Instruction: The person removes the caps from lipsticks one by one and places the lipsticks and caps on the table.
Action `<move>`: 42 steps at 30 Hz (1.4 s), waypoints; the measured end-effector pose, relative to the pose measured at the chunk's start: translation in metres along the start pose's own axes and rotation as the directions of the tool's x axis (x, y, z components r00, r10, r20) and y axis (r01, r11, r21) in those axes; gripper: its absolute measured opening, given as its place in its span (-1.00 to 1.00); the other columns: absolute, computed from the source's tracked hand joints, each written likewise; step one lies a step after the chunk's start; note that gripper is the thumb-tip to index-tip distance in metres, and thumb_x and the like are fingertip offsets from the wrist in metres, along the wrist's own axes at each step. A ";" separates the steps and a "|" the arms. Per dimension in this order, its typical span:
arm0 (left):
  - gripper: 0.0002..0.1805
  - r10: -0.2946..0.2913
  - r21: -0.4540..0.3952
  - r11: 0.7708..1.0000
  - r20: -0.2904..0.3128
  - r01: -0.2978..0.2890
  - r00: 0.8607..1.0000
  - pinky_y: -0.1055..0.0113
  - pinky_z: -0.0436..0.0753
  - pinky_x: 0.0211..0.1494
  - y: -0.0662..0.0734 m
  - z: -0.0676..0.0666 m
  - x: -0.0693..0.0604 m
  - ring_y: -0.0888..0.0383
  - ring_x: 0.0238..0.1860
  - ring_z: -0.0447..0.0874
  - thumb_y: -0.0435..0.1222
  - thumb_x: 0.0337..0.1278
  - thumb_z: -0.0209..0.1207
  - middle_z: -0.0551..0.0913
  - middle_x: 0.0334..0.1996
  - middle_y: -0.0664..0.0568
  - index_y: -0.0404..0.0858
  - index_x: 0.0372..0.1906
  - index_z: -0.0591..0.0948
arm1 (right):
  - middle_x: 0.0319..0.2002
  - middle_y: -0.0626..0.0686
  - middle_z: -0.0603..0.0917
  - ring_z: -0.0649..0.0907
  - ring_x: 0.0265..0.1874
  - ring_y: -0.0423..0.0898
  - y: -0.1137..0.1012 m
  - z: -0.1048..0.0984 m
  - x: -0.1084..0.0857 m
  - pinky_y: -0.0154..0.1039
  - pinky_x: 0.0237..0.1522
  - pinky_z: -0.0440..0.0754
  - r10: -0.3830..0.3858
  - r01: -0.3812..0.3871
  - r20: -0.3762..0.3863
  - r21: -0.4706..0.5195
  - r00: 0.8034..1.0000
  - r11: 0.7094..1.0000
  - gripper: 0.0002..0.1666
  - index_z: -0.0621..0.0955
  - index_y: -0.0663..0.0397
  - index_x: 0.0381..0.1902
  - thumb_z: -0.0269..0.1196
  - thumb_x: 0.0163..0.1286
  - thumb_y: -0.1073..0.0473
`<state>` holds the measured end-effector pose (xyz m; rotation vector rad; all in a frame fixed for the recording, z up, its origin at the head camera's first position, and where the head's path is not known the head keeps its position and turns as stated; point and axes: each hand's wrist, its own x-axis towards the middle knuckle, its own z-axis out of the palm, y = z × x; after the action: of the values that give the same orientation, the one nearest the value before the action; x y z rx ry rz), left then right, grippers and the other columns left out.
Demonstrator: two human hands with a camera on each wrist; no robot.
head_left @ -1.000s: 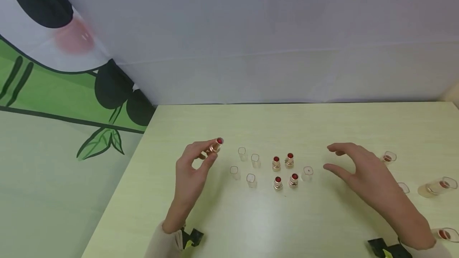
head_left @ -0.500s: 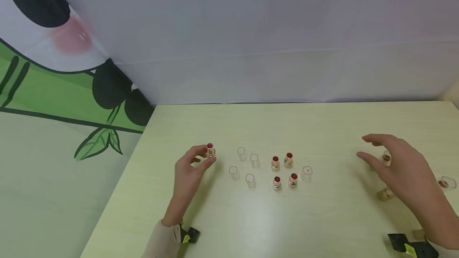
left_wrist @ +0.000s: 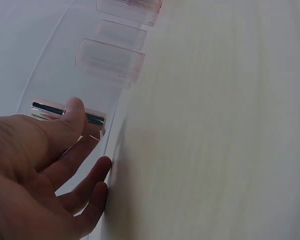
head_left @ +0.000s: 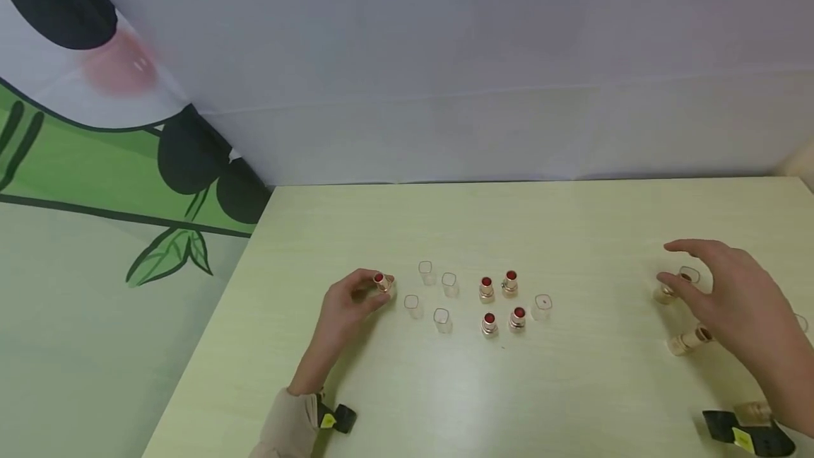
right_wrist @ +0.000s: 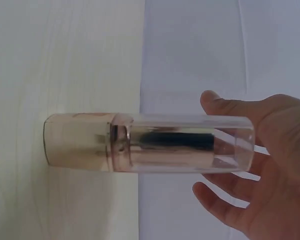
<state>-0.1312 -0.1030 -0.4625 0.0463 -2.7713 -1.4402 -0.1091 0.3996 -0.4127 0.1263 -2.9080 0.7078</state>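
In the head view, my left hand (head_left: 348, 306) pinches an uncapped lipstick (head_left: 380, 280), dark red end up, beside the clear caps. The left wrist view shows my thumb across its shiny gold tube (left_wrist: 47, 109); the other fingers hang loosely below. At the right side, my right hand (head_left: 740, 295) has its thumb and fingers spread apart, with nothing visible between them. Near it stand a capped lipstick (head_left: 664, 294) and another lipstick (head_left: 689, 340). A lipstick under a clear cap (right_wrist: 165, 145) stands before my spread fingers in the right wrist view.
Several clear caps (head_left: 443, 320) stand right of my left hand. Several uncapped lipsticks (head_left: 489, 324) stand mid-table, with one more clear cap (head_left: 543, 306) just right of them. Another lipstick base (head_left: 752, 413) shows by the right wrist strap. A pale curtain (head_left: 496, 90) hangs behind the table.
My right hand has moved right, away from the middle, with lipsticks now showing to its left. My left hand has turned the lipstick more upright and come lower, still holding it.
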 end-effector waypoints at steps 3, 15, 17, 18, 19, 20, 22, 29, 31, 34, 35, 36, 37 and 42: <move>-0.64 0.003 0.031 1.000 0.020 -0.004 1.000 0.04 0.53 0.44 -0.004 0.002 0.001 -0.04 0.28 0.67 -0.37 0.09 0.50 0.80 0.08 -0.02 -0.19 0.03 0.77 | 0.17 0.46 0.55 0.54 -0.54 0.01 0.002 0.001 0.000 0.28 -0.14 0.50 0.033 -0.033 0.051 -0.010 0.998 0.999 -0.43 0.51 0.25 0.35 0.34 0.49 0.12; -0.59 0.176 0.108 0.979 -0.010 -0.174 0.984 -0.06 0.42 0.50 -0.014 0.005 0.004 -0.14 0.31 0.57 -0.47 -0.11 0.56 0.77 0.14 -0.08 -0.27 -0.06 0.75 | -0.03 0.45 0.64 0.60 -0.14 0.42 0.004 0.008 0.003 0.22 -0.28 0.52 0.039 -0.038 0.079 -0.005 0.996 0.999 -0.49 0.52 0.35 0.28 0.33 0.47 0.23; -0.59 0.202 0.116 0.973 -0.017 -0.199 0.979 -0.08 0.43 0.47 -0.015 0.006 0.005 -0.15 0.28 0.58 -0.48 -0.12 0.56 0.77 0.12 -0.09 -0.28 -0.07 0.75 | -0.05 0.44 0.66 0.59 -0.08 0.48 0.004 0.009 0.002 0.25 -0.27 0.52 0.038 -0.038 0.071 -0.002 0.997 0.999 -0.52 0.53 0.33 0.27 0.32 0.47 0.25; -0.59 0.217 0.124 0.969 -0.020 -0.213 0.976 -0.09 0.45 0.45 -0.015 0.006 0.005 -0.16 0.27 0.59 -0.48 -0.13 0.56 0.78 0.12 -0.10 -0.29 -0.07 0.74 | -0.05 0.44 0.67 0.58 -0.06 0.49 0.005 0.010 0.002 0.26 -0.26 0.52 0.037 -0.037 0.066 0.000 0.997 0.999 -0.54 0.54 0.32 0.25 0.32 0.47 0.26; -0.59 0.226 0.126 0.967 -0.021 -0.221 0.974 -0.09 0.45 0.44 -0.015 0.006 0.005 -0.16 0.26 0.59 -0.48 -0.13 0.56 0.78 0.11 -0.10 -0.29 -0.07 0.74 | -0.05 0.44 0.67 0.58 -0.06 0.49 0.005 0.011 0.002 0.26 -0.25 0.52 0.036 -0.036 0.062 0.000 0.997 0.999 -0.55 0.55 0.31 0.24 0.32 0.47 0.27; -0.58 0.237 0.131 0.964 -0.023 -0.232 0.971 -0.10 0.45 0.43 -0.016 0.006 0.005 -0.17 0.26 0.59 -0.48 -0.13 0.56 0.78 0.11 -0.11 -0.29 -0.06 0.74 | -0.04 0.45 0.67 0.59 -0.07 0.48 0.006 0.011 0.002 0.26 -0.25 0.53 0.032 -0.032 0.057 -0.001 0.998 0.999 -0.57 0.56 0.31 0.23 0.32 0.46 0.27; -0.58 0.236 0.128 0.964 -0.017 -0.232 0.972 -0.09 0.45 0.44 -0.016 0.007 0.005 -0.16 0.26 0.59 -0.48 -0.12 0.56 0.77 0.11 -0.11 -0.30 -0.05 0.74 | -0.05 0.43 0.68 0.61 -0.10 0.45 0.006 0.012 0.002 0.25 -0.25 0.54 0.026 -0.026 0.051 0.001 0.998 1.000 -0.59 0.58 0.30 0.20 0.33 0.45 0.28; -0.53 0.197 0.127 0.972 0.035 -0.199 0.980 -0.08 0.39 0.52 -0.015 0.005 0.006 -0.15 0.32 0.54 -0.45 -0.06 0.55 0.75 0.15 -0.09 -0.28 0.05 0.72 | -0.12 0.32 0.70 0.67 -0.17 0.35 0.006 0.012 0.001 0.05 -0.31 0.56 0.018 -0.019 0.042 0.008 0.999 1.000 -0.67 0.61 0.26 0.13 0.33 0.45 0.30; -0.48 0.185 0.130 0.973 0.059 -0.191 0.981 -0.09 0.37 0.54 -0.015 0.004 0.007 -0.16 0.34 0.53 -0.45 -0.06 0.55 0.74 0.16 -0.10 -0.27 0.11 0.71 | -0.13 0.32 0.71 0.67 -0.17 0.34 0.005 0.010 0.000 -0.07 -0.34 0.52 0.020 -0.020 0.039 0.009 0.999 1.000 -0.67 0.61 0.26 0.13 0.33 0.45 0.30; -0.39 0.160 0.142 0.975 0.102 -0.173 0.982 -0.11 0.35 0.57 -0.013 0.001 0.008 -0.17 0.40 0.49 -0.42 -0.05 0.56 0.70 0.23 -0.11 -0.26 0.21 0.67 | -0.13 0.29 0.71 0.67 -0.21 0.23 0.003 0.008 -0.002 -0.22 -0.42 0.45 0.030 -0.030 0.031 0.011 0.999 0.999 -0.67 0.61 0.23 0.15 0.30 0.48 0.28; -0.35 0.146 0.140 0.977 0.114 -0.162 0.983 -0.11 0.34 0.58 -0.013 -0.001 0.008 -0.17 0.42 0.47 -0.41 -0.05 0.56 0.68 0.26 -0.11 -0.25 0.24 0.65 | -0.12 0.28 0.71 0.68 -0.26 0.16 0.002 0.007 -0.003 -0.24 -0.47 0.45 0.033 -0.034 0.030 0.019 0.999 0.999 -0.67 0.60 0.23 0.17 0.29 0.50 0.27; -0.32 0.132 0.135 0.980 0.127 -0.149 0.983 -0.12 0.32 0.59 -0.013 -0.003 0.008 -0.17 0.45 0.45 -0.39 -0.04 0.56 0.65 0.30 -0.11 -0.25 0.28 0.63 | -0.13 0.26 0.71 0.68 -0.27 0.03 0.001 0.006 -0.004 -0.26 -0.52 0.45 0.033 -0.034 0.020 0.026 0.999 0.999 -0.68 0.61 0.21 0.17 0.28 0.52 0.25; -0.30 0.116 0.125 0.983 0.135 -0.133 0.984 -0.12 0.32 0.60 -0.012 -0.006 0.007 -0.16 0.48 0.43 -0.38 -0.02 0.56 0.63 0.34 -0.10 -0.24 0.31 0.60 | -0.13 0.24 0.71 0.67 -0.28 -0.13 -0.001 0.005 -0.004 -0.28 -0.57 0.46 0.033 -0.033 0.007 0.035 0.999 0.999 -0.68 0.61 0.18 0.18 0.26 0.53 0.23; -0.32 0.083 0.053 0.995 0.127 -0.090 0.988 -0.14 0.37 0.56 -0.011 -0.019 0.005 -0.11 0.48 0.44 -0.32 0.14 0.49 0.58 0.40 -0.05 -0.17 0.39 0.53 | -0.10 0.18 0.76 0.68 -0.19 -0.11 -0.014 -0.001 -0.007 -0.37 -0.58 0.44 -0.006 0.013 -0.098 0.064 0.995 0.998 -0.71 0.65 0.04 0.15 0.29 0.54 0.15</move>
<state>-0.1353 -0.1252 -0.4604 -0.1667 -2.8740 -1.3872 -0.1005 0.3877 -0.4069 0.1092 -2.7906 0.7839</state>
